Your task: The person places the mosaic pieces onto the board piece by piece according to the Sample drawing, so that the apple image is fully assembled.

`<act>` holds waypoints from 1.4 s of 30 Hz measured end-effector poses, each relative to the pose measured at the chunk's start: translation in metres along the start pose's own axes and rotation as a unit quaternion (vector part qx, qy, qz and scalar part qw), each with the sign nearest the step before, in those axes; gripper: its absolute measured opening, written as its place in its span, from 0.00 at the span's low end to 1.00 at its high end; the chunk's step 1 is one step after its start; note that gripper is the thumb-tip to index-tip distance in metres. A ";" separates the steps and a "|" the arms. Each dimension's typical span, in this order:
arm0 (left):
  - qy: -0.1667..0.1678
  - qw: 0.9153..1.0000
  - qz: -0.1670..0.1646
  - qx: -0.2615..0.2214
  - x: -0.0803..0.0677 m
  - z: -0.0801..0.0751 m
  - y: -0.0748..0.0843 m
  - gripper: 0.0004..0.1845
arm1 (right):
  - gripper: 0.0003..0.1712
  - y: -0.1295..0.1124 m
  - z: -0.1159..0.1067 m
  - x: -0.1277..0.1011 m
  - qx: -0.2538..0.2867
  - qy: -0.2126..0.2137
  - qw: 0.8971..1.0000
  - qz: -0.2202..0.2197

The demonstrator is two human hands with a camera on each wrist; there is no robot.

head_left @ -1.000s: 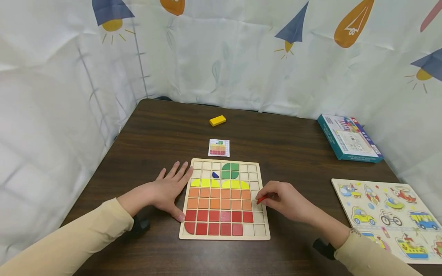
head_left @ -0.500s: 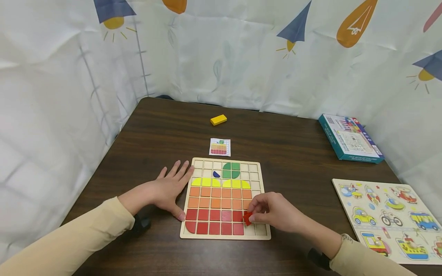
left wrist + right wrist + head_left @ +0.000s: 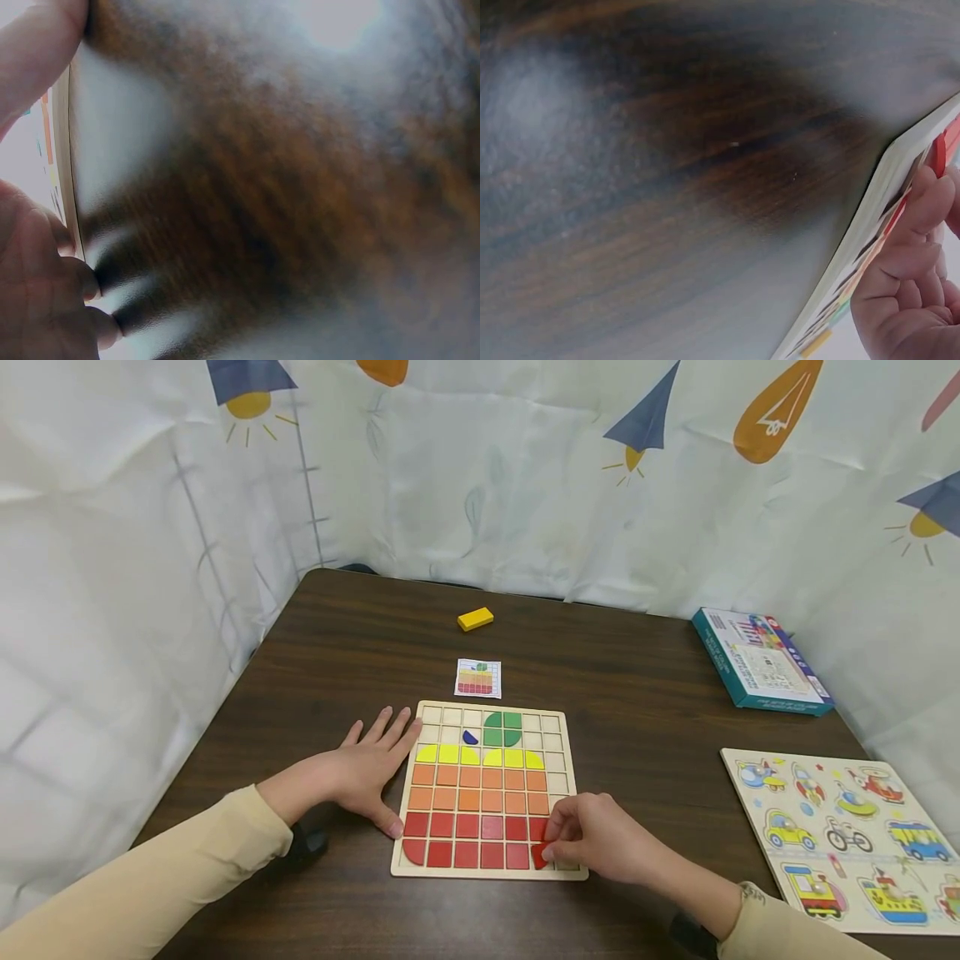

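Observation:
A square wooden grid board (image 3: 557, 762) lies on the dark table, its cells filled in rows of red, orange and yellow tiles, with green tiles and one small blue tile (image 3: 469, 737) above. My right hand (image 3: 600, 839) pinches a red tile (image 3: 538, 857) between thumb and fingers at the bottom row, just right of the row's last red square. In the right wrist view, the red tile (image 3: 940, 154) stands tilted at the fingertips. My left hand (image 3: 367, 777) is spread with straight fingers along the board's left side, thumb and fingertips touching its edge.
Beyond the board lie a small printed pattern card (image 3: 477, 678) and a yellow block (image 3: 476, 619). On the right are a teal-edged box (image 3: 761, 662) and a vehicle picture puzzle board (image 3: 847, 835). A white curtain (image 3: 480, 485) hangs behind the table.
My right hand has moved down and left from the board's right side to its bottom row, carrying the red tile and turning it flatter. My left hand has stayed in place.

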State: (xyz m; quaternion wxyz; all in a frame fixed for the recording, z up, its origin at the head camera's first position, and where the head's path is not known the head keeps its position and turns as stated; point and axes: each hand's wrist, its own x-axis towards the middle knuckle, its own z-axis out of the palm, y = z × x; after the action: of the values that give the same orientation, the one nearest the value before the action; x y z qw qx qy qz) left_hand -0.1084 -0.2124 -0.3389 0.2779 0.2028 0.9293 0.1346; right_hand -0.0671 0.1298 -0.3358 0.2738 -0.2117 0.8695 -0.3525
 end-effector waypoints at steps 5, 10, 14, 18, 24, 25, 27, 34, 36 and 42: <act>0.000 1.000 0.000 -0.002 -0.001 0.001 0.000 0.79 | 0.10 -0.001 0.005 -0.002 -0.021 0.012 1.000 -0.016; 0.001 1.000 -0.001 -0.003 -0.001 0.000 -0.001 0.79 | 0.10 -0.003 0.006 -0.003 -0.039 0.020 0.998 -0.039; 0.001 1.000 0.001 -0.003 -0.001 0.000 -0.001 0.79 | 0.11 -0.003 0.005 -0.004 -0.058 0.025 0.997 -0.048; 0.003 1.000 0.004 -0.003 -0.001 0.000 -0.001 0.79 | 0.15 -0.002 0.007 -0.004 -0.132 0.052 0.988 -0.054; 0.002 1.000 0.002 -0.003 -0.002 0.000 -0.001 0.80 | 0.20 0.000 0.012 -0.003 -0.216 0.100 0.969 -0.070; 0.002 1.000 0.001 -0.004 -0.002 0.000 -0.001 0.80 | 0.21 0.000 0.012 -0.003 -0.220 0.103 0.967 -0.073; 0.002 1.000 0.001 -0.004 -0.002 0.000 -0.001 0.79 | 0.21 0.001 0.013 -0.003 -0.223 0.108 0.965 -0.080; -0.001 1.000 0.000 -0.004 0.002 0.001 -0.002 0.79 | 0.22 0.001 0.014 -0.003 -0.210 0.103 0.970 -0.070; -0.002 1.000 0.000 -0.004 0.003 0.002 -0.002 0.79 | 0.21 0.001 0.012 -0.004 -0.196 0.100 0.973 -0.066; -0.007 1.000 -0.003 -0.001 0.004 0.004 -0.003 0.79 | 0.16 0.007 -0.005 -0.009 -0.145 0.082 0.984 -0.063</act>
State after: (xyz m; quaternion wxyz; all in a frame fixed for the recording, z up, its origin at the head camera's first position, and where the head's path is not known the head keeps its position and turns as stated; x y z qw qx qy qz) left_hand -0.1097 -0.2126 -0.3445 0.2848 0.2008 0.9279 0.1330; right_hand -0.0647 0.1415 -0.3349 0.1452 -0.2739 0.9159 -0.2549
